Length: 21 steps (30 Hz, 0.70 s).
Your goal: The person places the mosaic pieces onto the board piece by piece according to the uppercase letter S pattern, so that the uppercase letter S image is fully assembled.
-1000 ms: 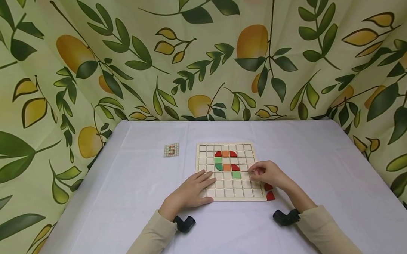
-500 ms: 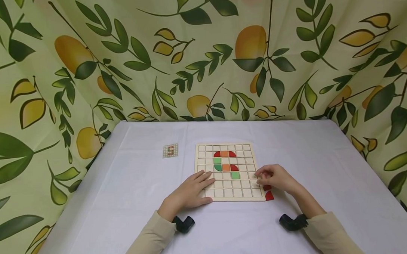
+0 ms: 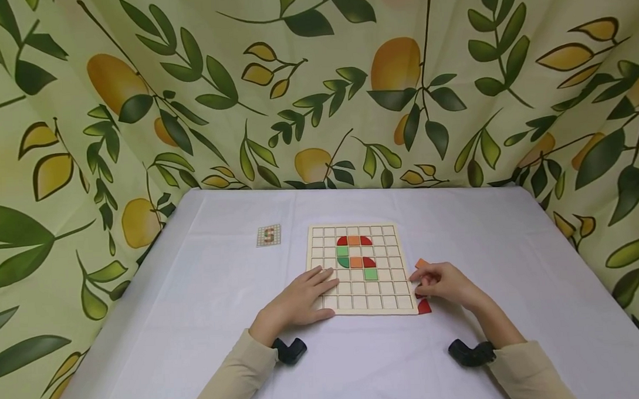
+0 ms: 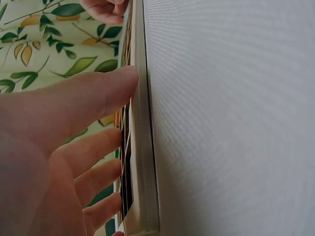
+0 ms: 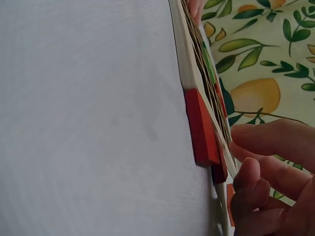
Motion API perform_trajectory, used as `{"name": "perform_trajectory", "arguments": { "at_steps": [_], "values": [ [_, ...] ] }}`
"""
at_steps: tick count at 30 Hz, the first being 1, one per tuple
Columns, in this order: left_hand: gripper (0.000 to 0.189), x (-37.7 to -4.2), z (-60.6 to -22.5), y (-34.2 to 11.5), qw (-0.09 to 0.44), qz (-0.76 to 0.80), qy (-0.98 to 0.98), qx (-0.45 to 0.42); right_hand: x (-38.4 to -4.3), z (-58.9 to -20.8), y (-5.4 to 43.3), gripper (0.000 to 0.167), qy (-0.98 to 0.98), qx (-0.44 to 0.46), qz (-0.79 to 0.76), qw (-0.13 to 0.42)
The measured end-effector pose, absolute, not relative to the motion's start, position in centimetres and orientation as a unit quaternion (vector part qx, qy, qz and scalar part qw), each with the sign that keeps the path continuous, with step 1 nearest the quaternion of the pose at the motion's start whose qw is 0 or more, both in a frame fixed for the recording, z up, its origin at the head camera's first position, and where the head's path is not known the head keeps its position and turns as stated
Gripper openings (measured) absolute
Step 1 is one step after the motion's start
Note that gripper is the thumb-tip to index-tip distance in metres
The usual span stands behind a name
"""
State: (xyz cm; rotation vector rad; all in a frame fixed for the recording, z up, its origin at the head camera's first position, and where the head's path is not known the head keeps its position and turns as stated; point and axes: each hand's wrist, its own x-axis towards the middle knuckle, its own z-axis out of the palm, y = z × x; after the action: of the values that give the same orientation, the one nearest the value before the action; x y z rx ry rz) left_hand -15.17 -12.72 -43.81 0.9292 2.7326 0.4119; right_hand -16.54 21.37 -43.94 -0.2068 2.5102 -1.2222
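A wooden grid board [image 3: 349,305] lies on the table, bearing red, orange and green tiles in a curved pattern, with a light green square tile [image 3: 371,274] at its lower end. My left hand [image 3: 299,297] rests on the board's left side, fingers spread, thumb along the near edge. My right hand [image 3: 446,284] is just off the right edge, fingers loosely curled, with no tile visible between them. Beneath and beside it lie red tiles, one a quarter-round red tile [image 3: 424,307] near the corner. An orange tile [image 3: 421,263] lies just beyond the hand.
A small picture card [image 3: 268,235] with a coloured grid pattern lies left of the board. White cloth [image 3: 221,273] covers the table, and a leaf-and-fruit patterned curtain [image 3: 311,106] hangs behind. Each wrist carries a black mount [image 3: 471,353].
My right hand has moved off the board to the right and slightly nearer me, reaching the loose tiles; the orange tile has come into view. The left hand stays still.
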Motion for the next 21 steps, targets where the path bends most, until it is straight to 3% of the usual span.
{"name": "perform_trajectory", "arguments": {
  "at_steps": [14,21],
  "values": [
    [0.063,-15.2,-43.9,-12.6,0.118,0.147,0.932,0.310,-16.7,-44.1,22.7,0.027,0.878,-0.122,-0.420,0.193],
    [0.063,-15.2,-44.0,-12.6,0.119,0.147,0.932,0.308,-16.7,-44.2,22.7,0.023,0.900,-0.061,-0.395,0.174]
  ]
}}
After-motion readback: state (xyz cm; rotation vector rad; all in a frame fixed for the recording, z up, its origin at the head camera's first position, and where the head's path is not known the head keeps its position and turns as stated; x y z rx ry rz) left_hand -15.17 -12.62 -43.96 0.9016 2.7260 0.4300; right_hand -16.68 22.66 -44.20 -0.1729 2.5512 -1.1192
